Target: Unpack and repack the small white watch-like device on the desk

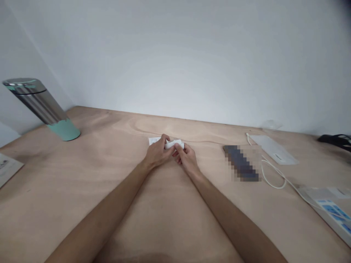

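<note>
Both of my hands meet around a small white cylindrical object (174, 144) near the middle of the wooden table (175, 204). My left hand (158, 151) grips its left part, with the index finger bent over the top. On the right end, my right hand (187, 156) pinches it, thumb on the near side and the other fingers curled below. Fingers cover much of the object, so its exact kind cannot be made out. Just behind my left hand lies a small white printed paper (153, 140), partly hidden by that hand.
A steel and mint-green bottle (45, 107) stands at the left. A pixelated dark, flat object (241, 163) lies to the right, beside a white cable (276, 187) and a translucent sleeve (274, 149). A clear packet with blue print (333, 210) and a printed card (9, 168) lie at opposite edges.
</note>
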`<action>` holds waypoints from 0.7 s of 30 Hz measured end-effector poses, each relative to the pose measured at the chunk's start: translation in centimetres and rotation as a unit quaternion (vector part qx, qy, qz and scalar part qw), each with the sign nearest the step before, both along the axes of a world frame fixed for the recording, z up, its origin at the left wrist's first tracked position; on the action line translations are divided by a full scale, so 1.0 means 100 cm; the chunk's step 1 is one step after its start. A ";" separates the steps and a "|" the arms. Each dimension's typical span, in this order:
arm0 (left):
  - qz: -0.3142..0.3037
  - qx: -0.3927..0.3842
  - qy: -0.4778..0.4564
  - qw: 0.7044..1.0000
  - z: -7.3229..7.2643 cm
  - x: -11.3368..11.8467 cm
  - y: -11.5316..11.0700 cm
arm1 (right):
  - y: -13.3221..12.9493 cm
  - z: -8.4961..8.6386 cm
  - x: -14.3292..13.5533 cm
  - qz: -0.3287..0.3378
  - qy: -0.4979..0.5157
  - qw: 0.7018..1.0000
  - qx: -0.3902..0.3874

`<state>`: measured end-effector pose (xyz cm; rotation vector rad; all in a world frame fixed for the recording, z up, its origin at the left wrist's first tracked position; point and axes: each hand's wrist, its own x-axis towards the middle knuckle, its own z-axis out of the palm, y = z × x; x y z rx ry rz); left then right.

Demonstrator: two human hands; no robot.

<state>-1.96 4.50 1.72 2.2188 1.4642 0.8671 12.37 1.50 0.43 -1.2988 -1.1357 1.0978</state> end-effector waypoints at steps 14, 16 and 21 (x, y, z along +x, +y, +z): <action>-0.073 0.039 0.208 0.975 0.003 0.002 -0.005 | 0.000 0.002 0.001 -0.034 0.010 0.999 0.000; -0.077 0.035 0.215 0.973 0.003 0.002 -0.006 | 0.001 0.000 0.001 -0.034 0.014 0.999 0.007; -0.059 0.057 0.183 0.980 0.002 0.002 -0.006 | 0.006 -0.005 0.004 -0.078 0.082 0.993 0.021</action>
